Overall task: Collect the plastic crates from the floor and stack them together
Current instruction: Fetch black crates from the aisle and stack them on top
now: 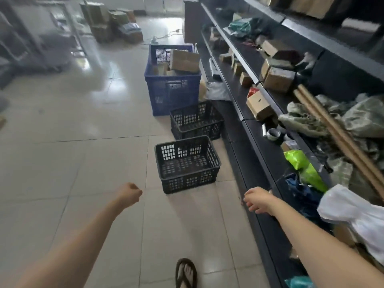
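Note:
Two empty black plastic crates stand on the tiled floor beside the shelving. The near black crate (pixel 187 164) is just ahead of my hands; the far black crate (pixel 196 120) sits behind it, touching a tall blue crate (pixel 172 88) filled with cardboard boxes. My left hand (pixel 129 194) is held out in a closed fist, empty, below and left of the near crate. Below and to that crate's right, my right hand (pixel 258 201) hangs with loosely curled fingers, holding nothing.
Long dark shelving (pixel 259 142) runs along the right, cluttered with boxes, bags, cardboard tubes and tape. My sandalled foot (pixel 186 273) is at the bottom. Stacked cartons (pixel 112 23) and a cable lie far back on the floor.

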A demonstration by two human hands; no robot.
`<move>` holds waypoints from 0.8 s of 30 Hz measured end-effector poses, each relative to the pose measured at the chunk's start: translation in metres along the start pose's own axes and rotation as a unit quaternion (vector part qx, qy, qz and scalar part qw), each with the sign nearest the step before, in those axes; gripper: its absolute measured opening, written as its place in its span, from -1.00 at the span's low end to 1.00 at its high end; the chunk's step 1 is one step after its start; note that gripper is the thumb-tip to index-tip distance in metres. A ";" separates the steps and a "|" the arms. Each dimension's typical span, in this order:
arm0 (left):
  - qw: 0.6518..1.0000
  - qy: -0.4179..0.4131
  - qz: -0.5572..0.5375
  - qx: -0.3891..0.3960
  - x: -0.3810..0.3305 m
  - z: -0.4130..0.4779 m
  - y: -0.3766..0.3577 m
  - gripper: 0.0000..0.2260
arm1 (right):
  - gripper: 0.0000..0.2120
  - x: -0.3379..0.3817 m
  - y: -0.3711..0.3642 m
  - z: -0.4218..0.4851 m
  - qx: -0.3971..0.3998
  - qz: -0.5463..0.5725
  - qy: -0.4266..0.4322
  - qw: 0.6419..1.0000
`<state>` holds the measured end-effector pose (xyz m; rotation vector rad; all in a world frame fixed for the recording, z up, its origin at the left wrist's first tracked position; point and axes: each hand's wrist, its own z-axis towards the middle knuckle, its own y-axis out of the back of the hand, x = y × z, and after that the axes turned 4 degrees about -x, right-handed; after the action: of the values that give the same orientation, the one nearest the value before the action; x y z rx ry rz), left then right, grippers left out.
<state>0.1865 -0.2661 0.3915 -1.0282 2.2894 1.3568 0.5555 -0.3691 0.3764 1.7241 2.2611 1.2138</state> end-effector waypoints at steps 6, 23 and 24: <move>0.999 0.045 0.014 0.015 -0.042 0.108 0.044 -0.86 | -0.79 0.103 0.017 0.079 0.050 -0.046 0.018 0.998; 0.988 0.151 -0.015 0.037 -0.114 0.462 -0.043 -0.71 | -0.88 0.302 0.006 0.407 0.025 -0.061 -0.013 0.998; 0.986 0.161 -0.014 0.035 -0.104 0.486 -0.058 -0.66 | -0.84 0.300 -0.006 0.438 0.019 -0.066 -0.013 0.998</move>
<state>0.2483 0.1750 0.1624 -1.3350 2.5158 1.1604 0.6453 0.1199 0.1913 1.5649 2.3554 1.1239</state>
